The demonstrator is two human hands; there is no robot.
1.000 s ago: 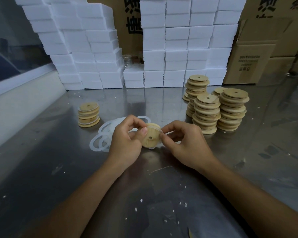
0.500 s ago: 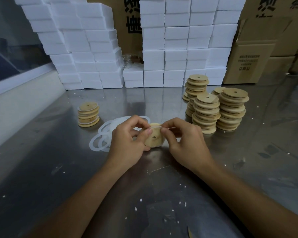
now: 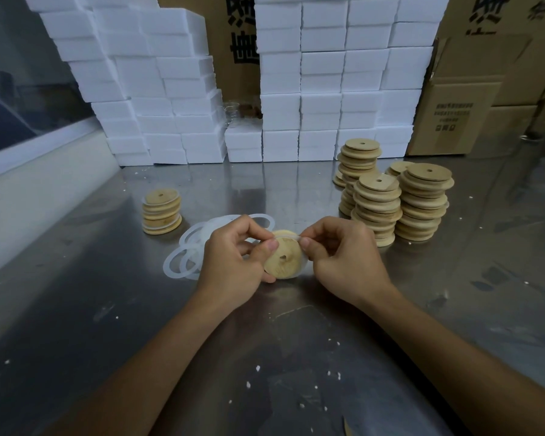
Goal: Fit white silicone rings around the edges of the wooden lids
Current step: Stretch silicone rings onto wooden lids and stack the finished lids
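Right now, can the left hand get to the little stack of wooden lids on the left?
Probably yes. Bare metal table lies between the left hand and the small stack of round wooden lids, but it grips a round wooden lid now.

Left hand covers the left edge of the held wooden lid and part of the loose ring pile. Right hand hides the lid's right rim; the ring on lid shows only at the top. Rear lid stacks are partly blocked by the front ones. Carton print is too small to read. Both forearms are cut off at the bottom edge.
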